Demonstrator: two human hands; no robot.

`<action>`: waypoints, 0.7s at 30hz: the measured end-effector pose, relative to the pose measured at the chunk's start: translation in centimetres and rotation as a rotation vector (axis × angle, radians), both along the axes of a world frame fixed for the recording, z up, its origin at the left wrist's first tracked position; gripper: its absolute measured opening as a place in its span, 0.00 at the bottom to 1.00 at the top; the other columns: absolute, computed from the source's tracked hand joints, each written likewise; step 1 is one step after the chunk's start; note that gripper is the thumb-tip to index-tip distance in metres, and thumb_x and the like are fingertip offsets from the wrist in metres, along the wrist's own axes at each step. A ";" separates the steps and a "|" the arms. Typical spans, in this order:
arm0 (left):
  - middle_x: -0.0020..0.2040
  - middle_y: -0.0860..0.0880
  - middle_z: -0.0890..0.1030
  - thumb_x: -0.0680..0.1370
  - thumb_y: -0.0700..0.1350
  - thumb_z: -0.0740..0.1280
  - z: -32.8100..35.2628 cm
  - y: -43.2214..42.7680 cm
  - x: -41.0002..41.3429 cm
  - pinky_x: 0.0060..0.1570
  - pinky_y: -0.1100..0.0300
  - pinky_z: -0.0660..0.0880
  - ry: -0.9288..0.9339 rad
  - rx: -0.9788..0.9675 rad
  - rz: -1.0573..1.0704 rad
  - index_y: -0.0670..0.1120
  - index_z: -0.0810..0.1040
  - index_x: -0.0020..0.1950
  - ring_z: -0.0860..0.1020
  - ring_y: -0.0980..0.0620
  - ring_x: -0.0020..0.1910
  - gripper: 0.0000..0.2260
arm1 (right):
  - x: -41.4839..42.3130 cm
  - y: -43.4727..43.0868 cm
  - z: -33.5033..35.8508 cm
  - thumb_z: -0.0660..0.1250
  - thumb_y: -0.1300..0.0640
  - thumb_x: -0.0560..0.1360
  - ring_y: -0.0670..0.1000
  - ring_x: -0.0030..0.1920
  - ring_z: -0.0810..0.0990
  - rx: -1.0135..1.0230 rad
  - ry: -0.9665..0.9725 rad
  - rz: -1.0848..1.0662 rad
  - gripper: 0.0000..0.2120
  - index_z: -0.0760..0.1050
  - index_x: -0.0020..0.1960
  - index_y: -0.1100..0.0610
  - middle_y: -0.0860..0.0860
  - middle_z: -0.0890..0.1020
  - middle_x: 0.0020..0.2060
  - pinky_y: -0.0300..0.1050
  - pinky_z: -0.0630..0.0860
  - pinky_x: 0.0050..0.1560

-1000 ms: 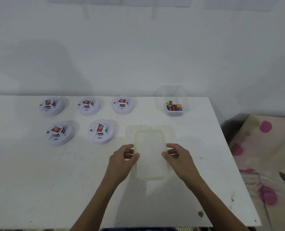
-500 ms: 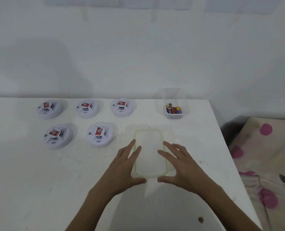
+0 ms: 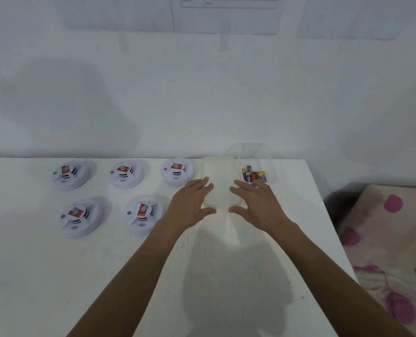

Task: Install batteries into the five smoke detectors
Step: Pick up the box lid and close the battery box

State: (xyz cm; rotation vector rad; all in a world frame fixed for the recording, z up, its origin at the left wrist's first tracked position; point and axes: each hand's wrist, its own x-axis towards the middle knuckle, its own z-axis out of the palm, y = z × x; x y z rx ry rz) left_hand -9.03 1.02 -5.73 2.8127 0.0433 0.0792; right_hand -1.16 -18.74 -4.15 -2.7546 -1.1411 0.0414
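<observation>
Evidently, both hands were stretched out over the white desk (image 3: pixel 80 276), flanking a translucent container lid (image 3: pixel 218 181) with a pale yellow-green rim, which lay flat near the desk's far edge. The left hand (image 3: pixel 192 205) had its grip spread, with straight fingers along the lid's left edge and the thumb pointing in at its near edge. The right hand (image 3: pixel 258 203) mirrored it on the lid's right edge, its grip likewise spread and holding nothing. Just right of the lid stood a clear plastic container (image 3: pixel 262 152) with batteries (image 3: pixel 254 176) lying in its bottom; the right fingertips overlapped its near wall in view. The 5 smoke detectors (image 3: pixel 126 173) sat left of the lid in 2 rows, 3 at the back and 2 in front. Each was white with a red label on top, and the back-right one was just beside the left fingertips. A cloth with pink spots (image 3: pixel 391 239) lay to the right of the desk.
</observation>
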 end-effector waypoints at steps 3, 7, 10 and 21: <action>0.76 0.52 0.60 0.74 0.57 0.68 0.5 0.9 2.1 0.69 0.56 0.61 0.012 -0.024 0.001 0.49 0.63 0.74 0.58 0.53 0.74 0.31 | 1.8 1.2 0.5 0.66 0.40 0.73 0.59 0.63 0.67 -0.047 -0.004 -0.031 0.27 0.70 0.69 0.49 0.45 0.68 0.72 0.52 0.65 0.62; 0.76 0.51 0.61 0.74 0.56 0.69 0.8 1.6 4.2 0.69 0.57 0.60 0.024 -0.064 0.015 0.49 0.64 0.74 0.60 0.53 0.74 0.31 | 3.6 2.2 0.8 0.64 0.38 0.73 0.58 0.63 0.67 -0.079 -0.004 -0.057 0.27 0.68 0.70 0.47 0.44 0.66 0.72 0.53 0.65 0.62; 0.76 0.51 0.61 0.74 0.55 0.70 1.2 1.9 5.2 0.69 0.59 0.58 0.034 -0.084 0.024 0.49 0.64 0.74 0.60 0.53 0.74 0.31 | 4.6 2.7 1.1 0.64 0.38 0.74 0.58 0.64 0.68 -0.090 0.026 -0.075 0.28 0.67 0.70 0.46 0.44 0.65 0.73 0.54 0.65 0.63; 0.77 0.52 0.55 0.77 0.56 0.65 1.1 1.7 5.6 0.69 0.52 0.62 0.084 -0.031 0.043 0.49 0.58 0.76 0.56 0.54 0.75 0.31 | 4.5 3.3 1.6 0.62 0.40 0.76 0.59 0.62 0.70 -0.144 0.013 -0.079 0.27 0.66 0.71 0.50 0.46 0.64 0.74 0.55 0.67 0.61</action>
